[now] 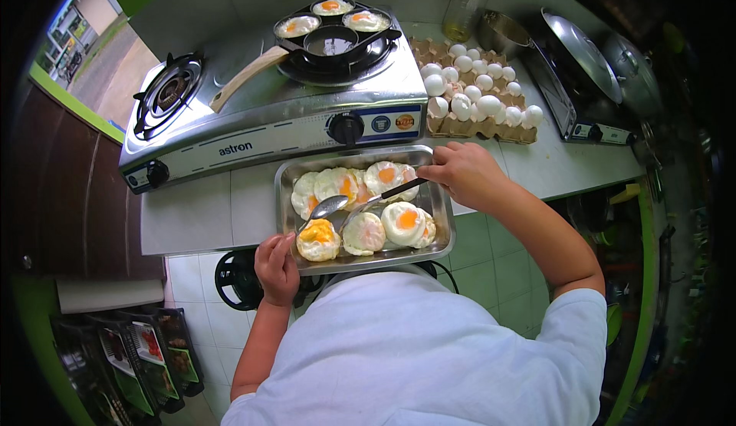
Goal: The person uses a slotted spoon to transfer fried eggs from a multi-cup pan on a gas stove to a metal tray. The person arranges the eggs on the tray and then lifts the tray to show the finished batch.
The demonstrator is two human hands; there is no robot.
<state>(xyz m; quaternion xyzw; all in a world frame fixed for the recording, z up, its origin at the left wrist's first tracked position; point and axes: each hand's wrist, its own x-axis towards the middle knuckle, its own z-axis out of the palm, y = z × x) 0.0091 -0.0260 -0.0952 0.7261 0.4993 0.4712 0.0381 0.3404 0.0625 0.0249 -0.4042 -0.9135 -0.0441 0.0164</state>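
Note:
A stainless steel tray (445,231) of fried eggs lies at the counter's front edge, before my body. My left hand (278,266), at its front left corner, grips a metal spoon (329,207) whose bowl is over the eggs. In my right hand (464,174), above the tray's right side, is the black handle of a turner (404,189); its blade reaches down beside a pale fried egg (364,234) and is partly hidden. A fried egg with a broken yolk (318,239) sits near the spoon. Another, with a whole orange yolk (403,223), overlaps its neighbour at right.
Behind the tray, a two-burner gas stove (259,145) carries a wooden-handled pan (330,40); eggs occupy three of its wells, and clear liquid the fourth. To the right are a carton of eggs and shells (480,130), an oil bottle (460,15) and a large metal lid (583,52).

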